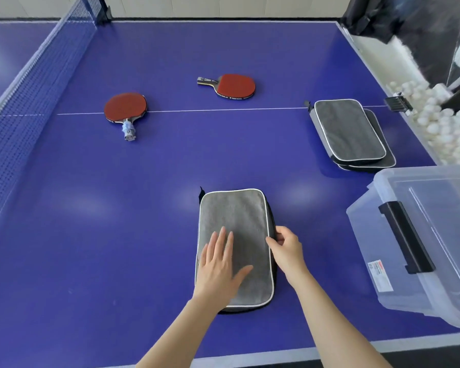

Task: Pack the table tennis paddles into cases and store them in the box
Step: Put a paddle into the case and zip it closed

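On the blue table [144,208] a case [237,221] is pressed flat by the left hand [219,266], fingers spread; its zip edge is pinched by the right hand [286,248].

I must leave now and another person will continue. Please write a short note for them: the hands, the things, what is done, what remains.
Left hand: flat on the near grey case, holding nothing.
Right hand: pinching that case's right edge, probably at the zipper.
Two paddles lie loose on the table: left paddle, far paddle.
Two more cases are stacked at right.
The clear box, near right, looks empty.
Left: case the loose paddles, then box all cases.
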`<action>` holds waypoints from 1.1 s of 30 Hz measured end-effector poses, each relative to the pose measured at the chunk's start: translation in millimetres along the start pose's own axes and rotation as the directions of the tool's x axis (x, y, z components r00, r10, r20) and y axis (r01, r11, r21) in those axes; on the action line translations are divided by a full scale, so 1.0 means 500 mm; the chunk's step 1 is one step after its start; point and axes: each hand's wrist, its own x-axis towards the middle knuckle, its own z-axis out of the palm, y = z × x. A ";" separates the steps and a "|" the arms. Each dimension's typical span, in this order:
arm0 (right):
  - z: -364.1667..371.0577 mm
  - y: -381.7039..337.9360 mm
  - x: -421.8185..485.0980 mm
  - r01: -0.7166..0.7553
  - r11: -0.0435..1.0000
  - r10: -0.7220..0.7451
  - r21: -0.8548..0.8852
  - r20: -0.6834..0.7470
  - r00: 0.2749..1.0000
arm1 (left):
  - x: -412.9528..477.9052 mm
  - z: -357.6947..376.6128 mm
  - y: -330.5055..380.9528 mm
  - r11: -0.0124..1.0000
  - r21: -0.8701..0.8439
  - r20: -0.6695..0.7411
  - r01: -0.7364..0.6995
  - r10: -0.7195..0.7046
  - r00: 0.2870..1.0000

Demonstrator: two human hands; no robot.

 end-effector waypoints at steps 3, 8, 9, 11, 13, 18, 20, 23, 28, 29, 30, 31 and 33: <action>0.011 0.033 0.012 -0.013 0.999 0.013 -0.042 -0.005 1.000 | 0.012 0.043 0.004 0.996 0.085 -0.018 0.004 -0.002 1.000; 0.015 0.061 0.016 -0.097 0.995 0.097 -0.021 -0.009 0.995 | 0.014 0.059 0.007 0.989 0.147 -0.027 -0.003 0.007 1.000; 0.016 0.065 0.015 -0.109 0.994 0.109 -0.018 -0.006 0.994 | 0.016 0.060 0.007 0.987 0.158 -0.020 0.005 -0.002 1.000; 0.018 0.065 0.014 -0.129 0.991 0.129 -0.021 0.004 0.992 | 0.016 0.065 0.006 0.986 0.165 -0.027 0.017 -0.013 1.000; 0.020 0.062 0.013 -0.158 0.987 0.158 -0.007 0.012 0.987 | 0.019 0.072 0.006 0.988 0.154 -0.023 0.029 -0.025 0.999; 0.032 0.060 0.014 -0.196 0.980 0.196 -0.011 0.099 0.976 | 0.022 0.063 0.004 1.000 0.008 -0.079 0.016 -0.015 0.997; 0.035 0.057 0.018 -0.199 0.980 0.198 0.000 0.108 0.974 | 0.023 0.038 -0.003 0.965 -0.227 -0.141 0.132 -0.167 0.976; 0.031 0.050 0.023 -0.194 0.981 0.195 -0.013 0.121 0.973 | 0.039 0.001 -0.038 0.713 -0.563 -0.060 0.418 -0.540 0.840; 0.034 0.048 0.019 -0.246 0.964 0.227 0.104 0.165 0.960 | 0.080 -0.027 -0.075 0.438 -0.705 0.288 0.557 -0.541 0.790; 0.035 0.048 0.017 -0.259 0.955 0.234 0.143 0.171 0.957 | 0.083 -0.031 -0.076 0.385 -0.730 0.322 0.564 -0.535 0.781; 0.034 0.048 0.014 -0.271 0.943 0.237 0.195 0.179 0.955 | 0.084 -0.033 -0.077 0.330 -0.750 0.357 0.573 -0.526 0.772; 0.031 0.046 0.010 -0.285 0.926 0.242 0.248 0.191 0.951 | 0.082 -0.037 -0.078 0.271 -0.771 0.391 0.577 -0.514 0.764; 0.024 0.041 0.002 -0.303 0.898 0.243 0.318 0.217 0.946 | 0.077 -0.046 -0.075 0.160 -0.803 0.441 0.574 -0.487 0.754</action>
